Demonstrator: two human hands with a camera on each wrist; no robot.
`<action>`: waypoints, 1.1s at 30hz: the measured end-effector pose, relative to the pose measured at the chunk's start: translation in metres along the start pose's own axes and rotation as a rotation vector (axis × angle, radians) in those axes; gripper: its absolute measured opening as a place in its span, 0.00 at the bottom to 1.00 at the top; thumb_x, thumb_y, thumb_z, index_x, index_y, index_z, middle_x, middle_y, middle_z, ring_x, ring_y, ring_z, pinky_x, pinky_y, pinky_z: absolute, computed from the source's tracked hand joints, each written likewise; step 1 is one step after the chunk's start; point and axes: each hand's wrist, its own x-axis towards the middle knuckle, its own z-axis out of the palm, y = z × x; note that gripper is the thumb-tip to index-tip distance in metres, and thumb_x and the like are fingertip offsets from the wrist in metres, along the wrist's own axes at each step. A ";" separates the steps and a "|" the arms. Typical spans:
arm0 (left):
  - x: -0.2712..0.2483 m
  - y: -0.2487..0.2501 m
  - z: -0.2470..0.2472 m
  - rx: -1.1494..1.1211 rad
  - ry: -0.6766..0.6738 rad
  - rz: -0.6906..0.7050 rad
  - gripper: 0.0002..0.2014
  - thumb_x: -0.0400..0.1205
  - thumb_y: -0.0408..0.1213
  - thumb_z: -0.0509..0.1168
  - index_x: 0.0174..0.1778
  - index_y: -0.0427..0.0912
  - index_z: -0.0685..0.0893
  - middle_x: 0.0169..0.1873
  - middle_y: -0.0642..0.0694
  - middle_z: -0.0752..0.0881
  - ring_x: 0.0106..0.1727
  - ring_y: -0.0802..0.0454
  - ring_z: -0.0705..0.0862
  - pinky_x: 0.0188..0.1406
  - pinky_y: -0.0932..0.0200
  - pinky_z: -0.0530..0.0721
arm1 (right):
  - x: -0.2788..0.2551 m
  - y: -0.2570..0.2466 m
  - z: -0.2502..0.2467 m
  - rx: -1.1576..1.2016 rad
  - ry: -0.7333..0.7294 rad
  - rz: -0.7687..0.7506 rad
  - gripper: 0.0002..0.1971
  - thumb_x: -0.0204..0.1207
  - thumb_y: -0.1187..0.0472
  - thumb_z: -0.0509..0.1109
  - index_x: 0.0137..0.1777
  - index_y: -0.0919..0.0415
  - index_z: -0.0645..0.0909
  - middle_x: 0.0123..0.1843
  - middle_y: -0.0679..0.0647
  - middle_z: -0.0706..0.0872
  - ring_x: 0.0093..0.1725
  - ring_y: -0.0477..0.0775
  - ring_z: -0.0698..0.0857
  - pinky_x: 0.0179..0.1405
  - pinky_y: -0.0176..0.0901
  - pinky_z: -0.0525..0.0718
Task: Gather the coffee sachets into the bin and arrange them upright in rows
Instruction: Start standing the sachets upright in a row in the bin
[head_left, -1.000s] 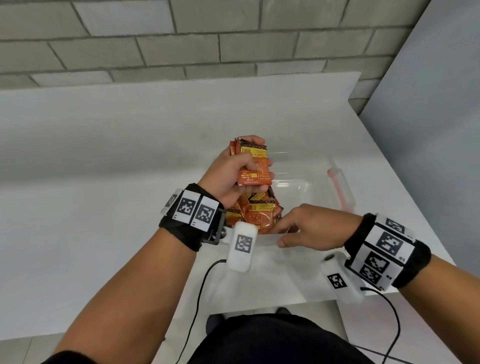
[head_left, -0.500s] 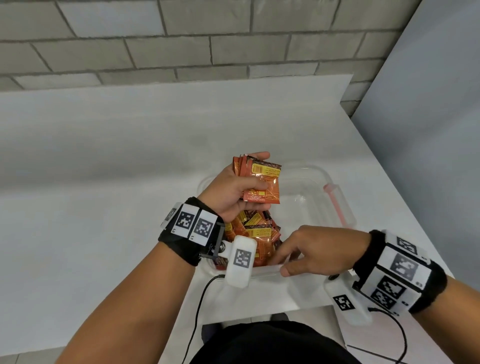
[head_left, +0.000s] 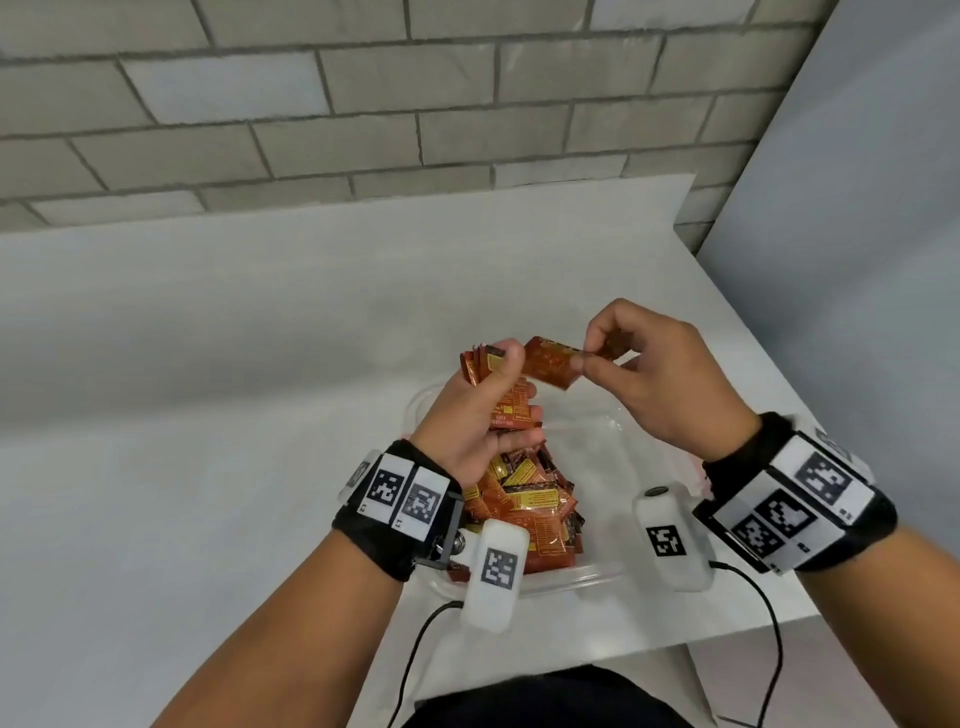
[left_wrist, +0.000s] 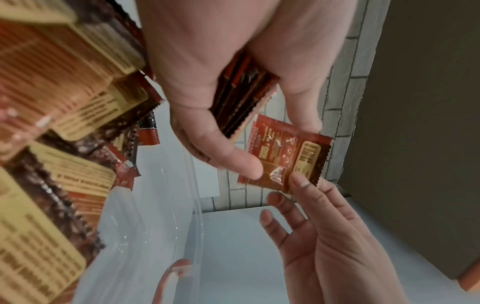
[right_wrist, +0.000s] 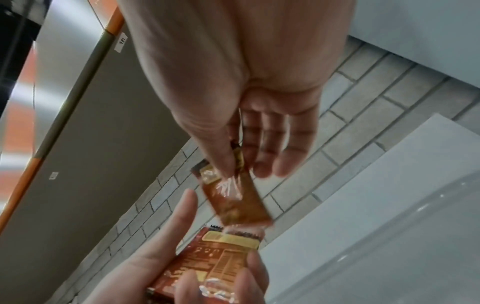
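Sachet (head_left: 550, 368) pinched by right hand (head_left: 670, 384) fingers; left hand (head_left: 478, 415) grips sachet stack (head_left: 480, 364).

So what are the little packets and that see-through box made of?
The packets look like thin shiny foil or plastic film: glints, crinkles and zigzag edges. The box looks like clear, glossy, stiff plastic: the table shows through its walls.

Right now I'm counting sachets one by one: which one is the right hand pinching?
The lone sachet raised beside the left hand's stack; the others lie heaped in the bin.
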 end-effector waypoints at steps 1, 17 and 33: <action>0.001 0.001 -0.002 -0.037 0.023 -0.003 0.29 0.68 0.56 0.67 0.60 0.43 0.80 0.44 0.40 0.82 0.39 0.50 0.86 0.29 0.59 0.87 | -0.001 0.000 0.001 -0.010 0.051 -0.051 0.09 0.72 0.66 0.75 0.39 0.57 0.77 0.37 0.44 0.81 0.39 0.46 0.81 0.36 0.33 0.79; 0.000 0.000 0.022 0.067 0.010 0.158 0.28 0.66 0.28 0.71 0.63 0.48 0.80 0.47 0.45 0.91 0.46 0.45 0.90 0.39 0.48 0.90 | 0.025 0.018 -0.027 -0.211 -0.282 -0.113 0.18 0.77 0.54 0.71 0.67 0.50 0.80 0.55 0.43 0.79 0.48 0.47 0.81 0.42 0.25 0.73; -0.012 0.026 -0.019 -0.008 0.143 0.222 0.23 0.67 0.38 0.70 0.60 0.48 0.81 0.44 0.43 0.87 0.39 0.49 0.88 0.34 0.57 0.86 | 0.037 0.039 -0.012 -0.737 -0.576 0.219 0.04 0.77 0.59 0.70 0.48 0.56 0.86 0.46 0.50 0.81 0.48 0.53 0.81 0.40 0.41 0.71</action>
